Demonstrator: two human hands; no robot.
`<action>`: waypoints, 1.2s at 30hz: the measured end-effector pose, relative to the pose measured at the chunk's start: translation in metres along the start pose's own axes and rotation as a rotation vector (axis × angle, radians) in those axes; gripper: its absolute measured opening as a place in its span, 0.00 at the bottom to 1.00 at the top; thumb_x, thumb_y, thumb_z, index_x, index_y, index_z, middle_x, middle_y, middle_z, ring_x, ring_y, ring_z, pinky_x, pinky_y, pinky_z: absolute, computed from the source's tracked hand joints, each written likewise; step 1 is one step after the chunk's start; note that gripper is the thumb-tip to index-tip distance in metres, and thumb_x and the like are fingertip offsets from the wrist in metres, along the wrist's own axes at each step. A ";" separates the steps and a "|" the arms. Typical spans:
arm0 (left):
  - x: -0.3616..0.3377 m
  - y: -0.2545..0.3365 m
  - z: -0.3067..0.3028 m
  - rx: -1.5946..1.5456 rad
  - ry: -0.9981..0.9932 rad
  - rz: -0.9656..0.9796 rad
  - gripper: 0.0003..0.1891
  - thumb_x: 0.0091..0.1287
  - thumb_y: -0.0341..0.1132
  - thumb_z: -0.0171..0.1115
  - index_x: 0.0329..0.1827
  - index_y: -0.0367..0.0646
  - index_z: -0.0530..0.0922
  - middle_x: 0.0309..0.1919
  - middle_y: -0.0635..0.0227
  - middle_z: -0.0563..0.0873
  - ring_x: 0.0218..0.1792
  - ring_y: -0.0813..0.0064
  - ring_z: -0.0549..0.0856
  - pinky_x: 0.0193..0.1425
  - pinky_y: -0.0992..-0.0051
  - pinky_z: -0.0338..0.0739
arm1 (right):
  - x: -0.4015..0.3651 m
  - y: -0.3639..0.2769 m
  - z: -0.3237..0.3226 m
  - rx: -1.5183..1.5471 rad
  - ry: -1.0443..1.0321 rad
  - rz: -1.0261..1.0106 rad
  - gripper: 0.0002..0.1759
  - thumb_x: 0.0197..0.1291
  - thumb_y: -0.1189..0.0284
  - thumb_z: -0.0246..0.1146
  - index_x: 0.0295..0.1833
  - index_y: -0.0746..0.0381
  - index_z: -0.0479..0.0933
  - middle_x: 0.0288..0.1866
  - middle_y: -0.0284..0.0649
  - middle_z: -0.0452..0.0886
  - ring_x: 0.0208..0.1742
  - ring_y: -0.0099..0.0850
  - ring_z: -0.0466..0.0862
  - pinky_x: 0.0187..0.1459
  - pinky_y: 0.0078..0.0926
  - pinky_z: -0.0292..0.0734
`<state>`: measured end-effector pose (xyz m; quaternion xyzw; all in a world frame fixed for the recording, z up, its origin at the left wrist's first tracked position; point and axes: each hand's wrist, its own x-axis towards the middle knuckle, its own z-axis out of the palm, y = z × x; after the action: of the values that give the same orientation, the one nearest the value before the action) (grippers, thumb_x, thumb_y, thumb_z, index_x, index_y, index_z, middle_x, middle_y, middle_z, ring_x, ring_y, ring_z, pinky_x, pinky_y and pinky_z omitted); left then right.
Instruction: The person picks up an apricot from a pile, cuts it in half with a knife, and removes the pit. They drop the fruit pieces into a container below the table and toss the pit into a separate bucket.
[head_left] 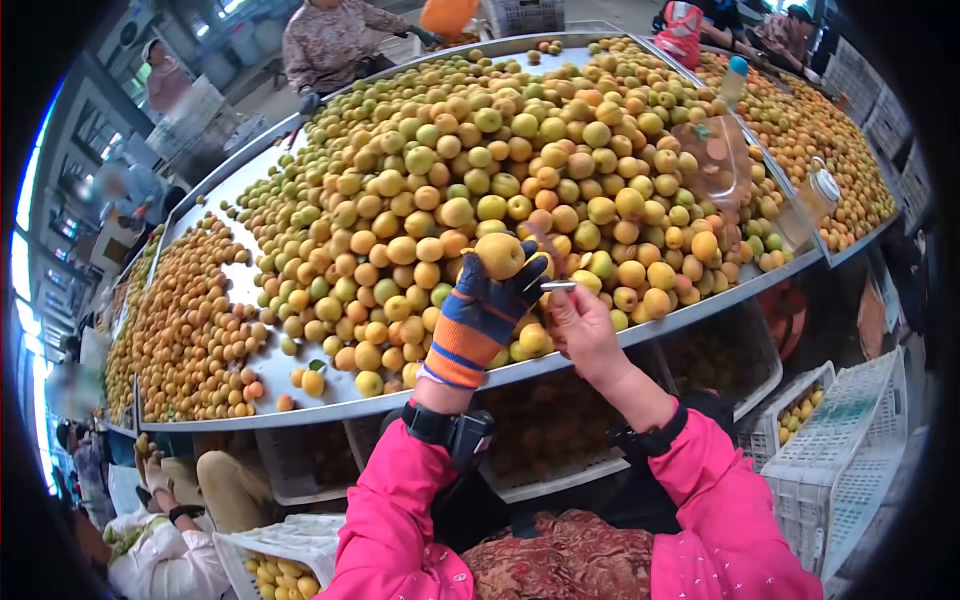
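My left hand (476,312), in an orange and navy striped knit glove, is closed around a yellow apricot (500,256) just above the near edge of the heap. To its right, my bare right hand (588,328) pinches a small tool with a silver metal end (558,286), whose kind I cannot tell. The metal end points left, toward the gloved fingers. Beneath and beyond both hands, a big heap of apricots (420,190), green to orange, covers the metal-edged sorting table (690,312).
A clear plastic container (715,160) and a blue-capped bottle (735,80) rest at the right, near a lidded jar (822,186). White crates (840,470) stand lower right; another crate (290,535) with fruit is lower left. A person in patterned sleeves (335,45) works across the table.
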<state>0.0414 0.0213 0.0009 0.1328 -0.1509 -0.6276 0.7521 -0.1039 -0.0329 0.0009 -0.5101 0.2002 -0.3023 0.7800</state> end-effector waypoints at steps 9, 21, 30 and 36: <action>-0.003 -0.010 -0.030 -0.106 -0.017 -0.035 0.34 0.61 0.47 0.59 0.64 0.37 0.59 0.62 0.58 0.67 0.63 0.62 0.66 0.69 0.66 0.58 | 0.005 0.008 -0.002 -0.180 0.020 -0.037 0.17 0.65 0.58 0.53 0.33 0.61 0.66 0.23 0.24 0.61 0.25 0.13 0.61 0.25 0.12 0.58; -0.007 -0.011 -0.021 0.093 -0.042 0.076 0.35 0.60 0.49 0.60 0.65 0.40 0.58 0.61 0.55 0.67 0.63 0.61 0.67 0.65 0.62 0.64 | 0.004 0.027 0.010 -0.353 0.082 -0.123 0.17 0.65 0.60 0.53 0.40 0.65 0.69 0.23 0.26 0.65 0.25 0.17 0.61 0.26 0.15 0.60; -0.002 -0.003 -0.014 0.426 -0.016 0.146 0.27 0.56 0.44 0.63 0.54 0.37 0.67 0.49 0.57 0.77 0.50 0.65 0.78 0.55 0.69 0.73 | 0.003 0.023 0.001 -0.562 0.057 -0.150 0.16 0.65 0.61 0.54 0.40 0.66 0.68 0.21 0.33 0.69 0.24 0.21 0.66 0.27 0.20 0.65; -0.011 -0.027 -0.005 0.273 0.111 0.174 0.29 0.60 0.46 0.60 0.57 0.35 0.66 0.47 0.59 0.79 0.48 0.68 0.79 0.52 0.73 0.74 | 0.001 0.037 0.006 -0.422 0.116 -0.208 0.15 0.65 0.63 0.54 0.41 0.66 0.69 0.22 0.33 0.69 0.25 0.20 0.66 0.27 0.20 0.65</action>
<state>0.0167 0.0272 -0.0147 0.2547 -0.2043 -0.5254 0.7857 -0.0894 -0.0187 -0.0309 -0.6614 0.2495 -0.3612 0.6081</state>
